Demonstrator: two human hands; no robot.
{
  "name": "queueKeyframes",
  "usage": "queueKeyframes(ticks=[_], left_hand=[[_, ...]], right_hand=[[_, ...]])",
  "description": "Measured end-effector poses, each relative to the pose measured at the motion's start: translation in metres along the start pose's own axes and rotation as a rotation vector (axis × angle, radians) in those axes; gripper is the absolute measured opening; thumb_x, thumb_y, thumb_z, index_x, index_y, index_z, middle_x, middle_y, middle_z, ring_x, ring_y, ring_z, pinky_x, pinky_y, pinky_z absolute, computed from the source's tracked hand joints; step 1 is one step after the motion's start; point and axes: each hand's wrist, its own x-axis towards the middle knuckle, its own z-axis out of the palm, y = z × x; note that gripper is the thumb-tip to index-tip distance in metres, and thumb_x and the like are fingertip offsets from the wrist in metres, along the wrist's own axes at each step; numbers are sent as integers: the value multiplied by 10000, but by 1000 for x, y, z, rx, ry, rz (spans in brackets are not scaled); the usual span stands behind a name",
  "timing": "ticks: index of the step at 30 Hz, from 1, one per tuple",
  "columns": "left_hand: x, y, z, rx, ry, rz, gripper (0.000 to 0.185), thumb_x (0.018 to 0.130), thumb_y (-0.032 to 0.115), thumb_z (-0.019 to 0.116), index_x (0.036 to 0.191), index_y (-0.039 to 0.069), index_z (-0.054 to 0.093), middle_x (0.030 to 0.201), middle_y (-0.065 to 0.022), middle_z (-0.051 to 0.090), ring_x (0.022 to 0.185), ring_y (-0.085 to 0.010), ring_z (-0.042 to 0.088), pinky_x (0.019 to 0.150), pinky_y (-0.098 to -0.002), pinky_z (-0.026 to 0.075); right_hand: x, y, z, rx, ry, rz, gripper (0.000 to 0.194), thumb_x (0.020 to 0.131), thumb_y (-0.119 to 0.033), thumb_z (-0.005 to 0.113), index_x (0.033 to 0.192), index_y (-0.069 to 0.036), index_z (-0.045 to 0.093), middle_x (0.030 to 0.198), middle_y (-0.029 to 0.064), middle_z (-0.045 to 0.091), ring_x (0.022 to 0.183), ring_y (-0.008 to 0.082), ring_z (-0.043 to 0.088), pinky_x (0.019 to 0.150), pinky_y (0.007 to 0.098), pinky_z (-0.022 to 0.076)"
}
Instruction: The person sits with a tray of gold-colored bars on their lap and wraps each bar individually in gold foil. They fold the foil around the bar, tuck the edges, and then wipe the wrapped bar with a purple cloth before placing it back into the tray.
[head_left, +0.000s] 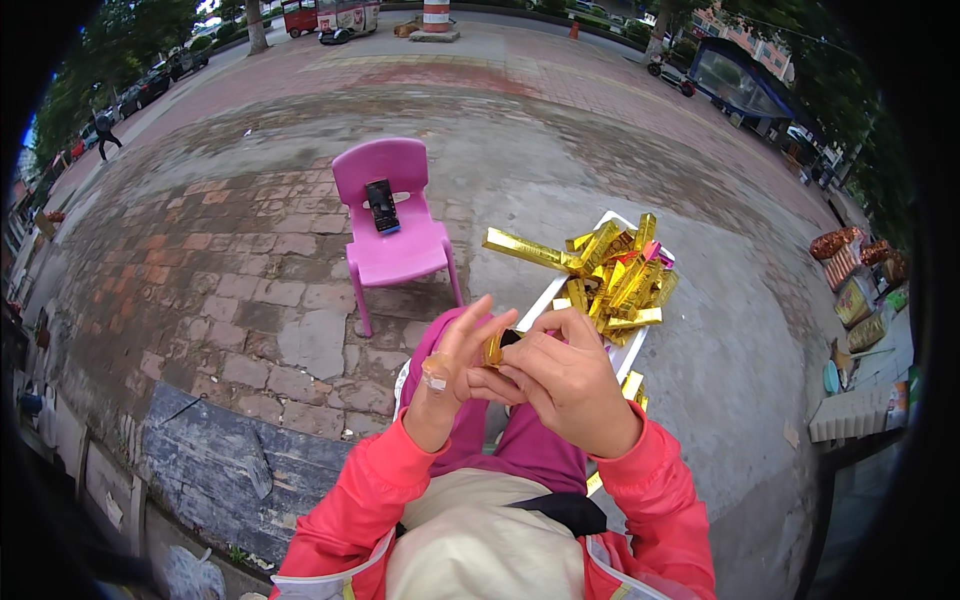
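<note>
Above my lap, my left hand (450, 375) and my right hand (559, 375) meet at a small gold-coloured piece (493, 349) with a dark part beside it. My right fingers pinch it, while the left thumb side supports it and the other left fingers stretch upward. A clear strip of tape or plaster is on my left hand. Just beyond my right hand, a pile of shiny gold foil boxes (622, 281) lies heaped on a white tray (634, 352). One long gold box (529, 250) juts out to the left of the pile.
A pink plastic chair (397, 255) stands ahead, with a black box (382, 205) leaning on its backrest. A dark worn board (225, 480) lies at the lower left on brick paving. Filled bags (855, 300) stand at the far right. A person (106, 135) walks in the distance at the left.
</note>
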Motion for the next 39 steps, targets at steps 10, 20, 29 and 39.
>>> queueKeyframes(ticks=[10,20,29,39], left_hand=[[2,3,-2,17,29,-14,1215,806,937,275,1609,34,140,1492,-217,465,1133,-311,686,944,-431,578],[44,-14,-4,192,230,215,1031,938,841,210,1477,-16,405,1230,-162,665,1052,-183,647,949,-306,496],[58,-12,-14,154,21,80,1110,875,905,264,1444,-30,449,913,-64,674,816,-105,631,716,-233,491],[55,-16,-3,276,137,204,1031,909,868,281,1358,-31,511,898,-33,636,777,-80,589,657,-216,458]], right_hand=[[-11,-1,-9,-111,76,-3,284,742,1,754,1011,-63,692,953,40,683,950,281,611,802,405,496],[-11,12,8,-114,130,-150,206,730,-18,686,929,-56,647,970,50,677,986,268,636,771,369,557],[-13,2,3,-184,116,-128,219,749,-7,744,950,-56,675,1006,42,697,1003,273,625,822,404,520],[-14,-10,1,-77,37,121,382,807,-4,769,1147,-1,593,1128,128,688,905,318,647,773,404,524]])
